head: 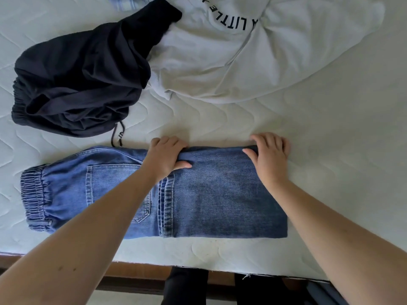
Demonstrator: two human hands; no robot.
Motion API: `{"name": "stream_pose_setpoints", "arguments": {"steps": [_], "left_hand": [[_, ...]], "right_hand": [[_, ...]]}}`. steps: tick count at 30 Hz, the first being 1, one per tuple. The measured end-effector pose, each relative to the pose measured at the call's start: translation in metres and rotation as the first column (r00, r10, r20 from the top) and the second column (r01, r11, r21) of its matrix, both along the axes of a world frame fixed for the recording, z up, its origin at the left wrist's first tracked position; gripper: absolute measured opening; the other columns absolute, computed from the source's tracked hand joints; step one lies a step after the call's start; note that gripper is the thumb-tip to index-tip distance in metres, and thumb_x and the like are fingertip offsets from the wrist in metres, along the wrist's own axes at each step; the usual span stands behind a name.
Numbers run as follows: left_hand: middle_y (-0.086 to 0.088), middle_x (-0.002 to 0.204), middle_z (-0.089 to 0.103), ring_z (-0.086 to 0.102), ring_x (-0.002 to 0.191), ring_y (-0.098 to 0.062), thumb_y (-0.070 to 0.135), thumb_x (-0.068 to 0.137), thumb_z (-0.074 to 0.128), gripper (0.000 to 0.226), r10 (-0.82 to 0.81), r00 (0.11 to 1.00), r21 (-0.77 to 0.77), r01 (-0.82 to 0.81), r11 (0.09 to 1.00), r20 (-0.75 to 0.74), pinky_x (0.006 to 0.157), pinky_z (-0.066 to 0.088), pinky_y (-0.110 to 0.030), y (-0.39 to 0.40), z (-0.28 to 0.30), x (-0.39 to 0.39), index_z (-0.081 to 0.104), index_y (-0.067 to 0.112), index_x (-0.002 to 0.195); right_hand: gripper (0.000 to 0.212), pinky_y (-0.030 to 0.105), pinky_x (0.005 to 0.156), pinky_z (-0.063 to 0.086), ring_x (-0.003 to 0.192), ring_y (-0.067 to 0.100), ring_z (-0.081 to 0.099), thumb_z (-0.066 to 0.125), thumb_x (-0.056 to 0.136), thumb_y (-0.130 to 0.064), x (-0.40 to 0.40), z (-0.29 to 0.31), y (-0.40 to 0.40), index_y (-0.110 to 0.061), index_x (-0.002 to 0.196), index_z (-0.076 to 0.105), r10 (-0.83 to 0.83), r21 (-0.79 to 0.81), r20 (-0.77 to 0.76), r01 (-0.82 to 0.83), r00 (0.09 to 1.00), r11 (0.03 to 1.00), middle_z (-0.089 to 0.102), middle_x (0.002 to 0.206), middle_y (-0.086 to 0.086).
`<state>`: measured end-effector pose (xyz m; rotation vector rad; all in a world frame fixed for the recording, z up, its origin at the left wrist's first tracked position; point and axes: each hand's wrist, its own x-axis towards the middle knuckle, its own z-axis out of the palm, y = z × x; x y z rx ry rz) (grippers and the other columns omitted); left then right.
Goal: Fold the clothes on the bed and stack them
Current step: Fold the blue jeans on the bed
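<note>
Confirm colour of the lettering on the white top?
Black block letters on the white top, clearest in the head view.

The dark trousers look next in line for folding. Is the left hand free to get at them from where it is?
Probably not yet: the left hand grips the far edge of the jeans. Once it lets go, bare mattress lies between it and the dark trousers, with nothing in the way.

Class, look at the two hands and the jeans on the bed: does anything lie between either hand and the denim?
Nothing visible does. The left hand and right hand both already grip the far edge of the jeans.
</note>
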<state>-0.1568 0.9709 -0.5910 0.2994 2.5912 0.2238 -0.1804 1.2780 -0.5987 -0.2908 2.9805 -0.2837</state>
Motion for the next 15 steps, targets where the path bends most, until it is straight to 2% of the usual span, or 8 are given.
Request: {"name": "stream_pose_setpoints", "arguments": {"steps": [2,4,5,7,8,10,12,15], "left_hand": [[-0.003,0.119,0.054,0.048,0.112,-0.028,0.081,0.074,0.028,0.081,-0.008,1.000,-0.184,0.003,0.983,-0.025,0.101,0.029,-0.046,-0.003,0.007,0.005,0.057,0.021,0.121],[-0.010,0.112,0.056,0.051,0.105,-0.033,0.078,0.081,0.027,0.076,0.012,0.992,-0.271,-0.046,0.962,-0.126,0.100,0.032,-0.049,0.001,0.012,0.013,0.062,0.017,0.111],[-0.012,0.111,0.057,0.053,0.104,-0.034,0.071,0.087,0.029,0.069,0.045,0.976,-0.243,-0.097,0.965,-0.213,0.100,0.034,-0.051,0.006,0.014,0.017,0.064,0.016,0.109],[-0.015,0.122,0.057,0.052,0.114,-0.036,0.052,0.099,0.033,0.050,0.153,0.920,-0.099,-0.201,0.975,-0.361,0.105,0.032,-0.054,0.022,0.014,0.025,0.061,0.015,0.120],[-0.014,0.131,0.055,0.048,0.123,-0.035,0.042,0.103,0.032,0.045,0.176,0.907,-0.047,-0.209,0.977,-0.384,0.110,0.027,-0.052,0.033,0.013,0.029,0.055,0.014,0.128],[-0.010,0.145,0.048,0.040,0.137,-0.030,0.034,0.104,0.029,0.046,0.115,0.920,-0.007,-0.127,0.992,-0.376,0.116,0.019,-0.047,0.059,0.009,0.037,0.046,0.012,0.140],[-0.006,0.157,0.032,0.026,0.146,-0.023,0.039,0.104,0.026,0.055,-0.007,0.952,-0.024,0.000,1.000,-0.306,0.120,0.013,-0.044,0.075,0.002,0.048,0.032,0.012,0.151],[0.005,0.164,-0.005,-0.009,0.149,-0.012,0.057,0.100,0.002,0.065,-0.110,0.979,-0.131,0.088,0.987,-0.171,0.121,-0.010,-0.038,0.060,-0.018,0.057,-0.012,0.025,0.155]], "right_hand": [[0.043,0.048,0.111,0.026,0.128,0.028,0.047,0.052,0.096,-0.044,0.002,0.004,0.012,-0.014,0.126,0.059,-0.047,0.020,-0.038,0.048,0.998,0.999,0.058,0.130,0.004],[0.048,0.049,0.115,0.019,0.137,0.028,0.038,0.038,0.101,-0.044,0.007,0.010,0.016,-0.013,0.136,0.051,-0.172,-0.029,-0.034,0.171,0.984,0.985,0.048,0.144,0.005],[0.051,0.048,0.117,0.016,0.140,0.027,0.034,0.031,0.102,-0.043,0.011,0.012,0.013,-0.013,0.140,0.047,-0.211,-0.066,-0.024,0.209,0.977,0.976,0.043,0.149,0.005],[0.053,0.046,0.118,0.012,0.144,0.025,0.029,0.026,0.102,-0.041,0.024,0.014,0.003,-0.012,0.145,0.040,-0.161,-0.105,-0.030,0.157,0.987,0.982,0.036,0.154,0.005],[0.053,0.046,0.119,0.012,0.144,0.025,0.028,0.028,0.103,-0.039,0.031,0.013,-0.004,-0.012,0.146,0.039,-0.096,-0.103,-0.043,0.091,0.994,0.990,0.034,0.155,0.006],[0.051,0.046,0.120,0.014,0.146,0.023,0.026,0.032,0.103,-0.036,0.048,0.008,-0.020,-0.011,0.148,0.037,0.022,-0.088,-0.052,-0.026,0.998,0.996,0.032,0.157,0.006],[0.053,0.045,0.121,0.014,0.147,0.021,0.023,0.035,0.104,-0.034,0.061,-0.001,-0.029,-0.011,0.151,0.032,0.095,-0.055,-0.016,-0.096,0.995,0.994,0.027,0.159,0.005],[0.059,0.042,0.122,0.007,0.150,0.018,0.012,0.028,0.104,-0.042,0.062,-0.014,-0.014,-0.014,0.155,0.018,0.159,0.035,0.079,-0.162,0.984,0.986,0.015,0.162,0.004]]}}
